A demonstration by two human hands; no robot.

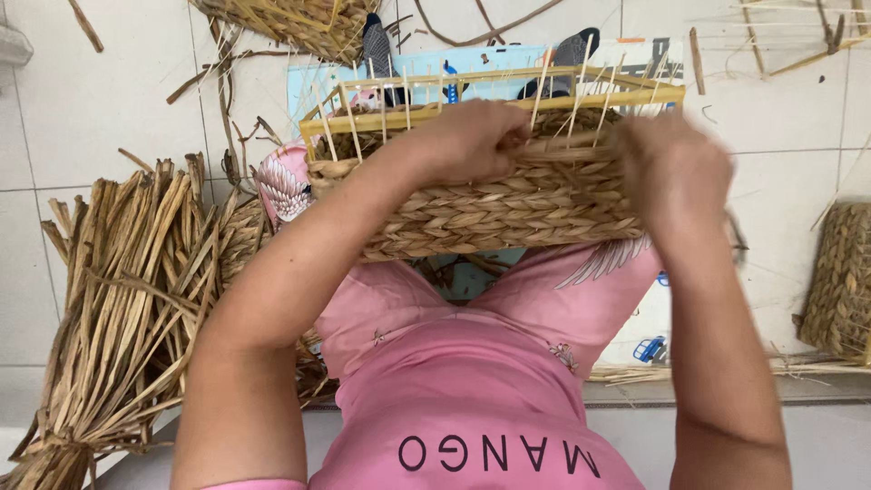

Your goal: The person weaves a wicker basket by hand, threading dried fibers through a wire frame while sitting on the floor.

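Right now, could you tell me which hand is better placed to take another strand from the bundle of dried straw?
Probably the left hand: the straw bundle lies on that side, beside the left arm. The right hand grips the half-woven basket at its far side.

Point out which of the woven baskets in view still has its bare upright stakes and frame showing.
It is the half-woven basket on the lap, under the left hand and right hand. The basket at the right edge and the one at the top show only weave.

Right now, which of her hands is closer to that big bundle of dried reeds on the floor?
Left. The left hand works the basket edge on the side toward the reed bundle; the right hand grips the far side.
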